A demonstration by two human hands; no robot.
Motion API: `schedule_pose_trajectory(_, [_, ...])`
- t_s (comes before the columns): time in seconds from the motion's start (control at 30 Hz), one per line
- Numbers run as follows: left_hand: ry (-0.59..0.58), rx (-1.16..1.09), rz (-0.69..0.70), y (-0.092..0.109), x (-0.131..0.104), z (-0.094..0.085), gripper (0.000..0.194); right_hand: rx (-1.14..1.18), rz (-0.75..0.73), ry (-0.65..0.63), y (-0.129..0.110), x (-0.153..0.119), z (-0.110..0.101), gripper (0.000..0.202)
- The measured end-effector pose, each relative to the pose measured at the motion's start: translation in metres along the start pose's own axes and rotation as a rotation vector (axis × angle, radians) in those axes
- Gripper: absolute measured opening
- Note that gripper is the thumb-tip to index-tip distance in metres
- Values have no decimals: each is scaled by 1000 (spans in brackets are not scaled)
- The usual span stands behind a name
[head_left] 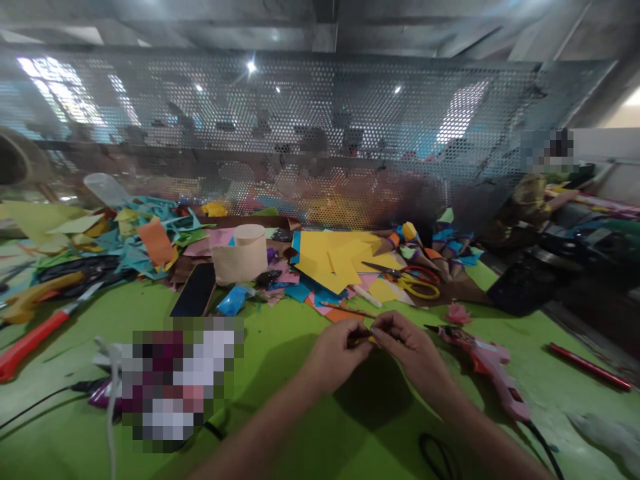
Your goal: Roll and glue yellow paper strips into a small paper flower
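My left hand (336, 355) and my right hand (407, 343) meet above the green table (280, 413). Between their fingertips is a small yellowish piece (369, 339), mostly hidden by the fingers; its shape is unclear. Both hands are closed in a pinch on it. Just beyond them lie a thin brownish stick (347, 309) and scraps of orange paper. To the right of my right hand rests a pink glue gun (493, 373), near a pink paper flower (459, 313).
Scissors (420, 281) lie by yellow paper sheets (325, 257). A phone (195, 291) and a tape roll (241, 257) sit left of them. Further left are paper scraps and a red-handled cutter (35, 343). A red pen (590, 367) lies right; perforated metal stands behind.
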State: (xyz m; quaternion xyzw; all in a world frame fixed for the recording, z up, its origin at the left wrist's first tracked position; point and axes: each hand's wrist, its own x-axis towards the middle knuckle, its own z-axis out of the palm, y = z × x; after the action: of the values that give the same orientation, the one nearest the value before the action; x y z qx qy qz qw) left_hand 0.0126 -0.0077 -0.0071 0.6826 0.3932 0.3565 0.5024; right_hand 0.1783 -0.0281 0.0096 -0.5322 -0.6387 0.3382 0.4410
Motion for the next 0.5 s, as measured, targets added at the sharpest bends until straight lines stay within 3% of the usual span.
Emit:
schedule_pose_trajectory(0.17, [48, -166, -156, 2, 5, -5, 8, -94, -26, 17, -1, 2, -8, 28])
schedule_pose_trajectory(0.27, [84, -320, -240, 4, 7, -11, 14, -258, -205, 55, -6, -1, -12, 23])
schedule_pose_trajectory(0.37, [101, -533, -290, 6, 8, -16, 25, -357, -428, -3, -9, -4, -12, 28])
schedule_pose_trajectory(0.43, [103, -619, -303, 8, 7, -18, 30, -363, -488, -51, -10, -4, -9, 41])
schedule_pose_trajectory(0.5, [66, -628, -307, 9, 6, -19, 32, -314, -451, -64, -10, -3, -7, 44])
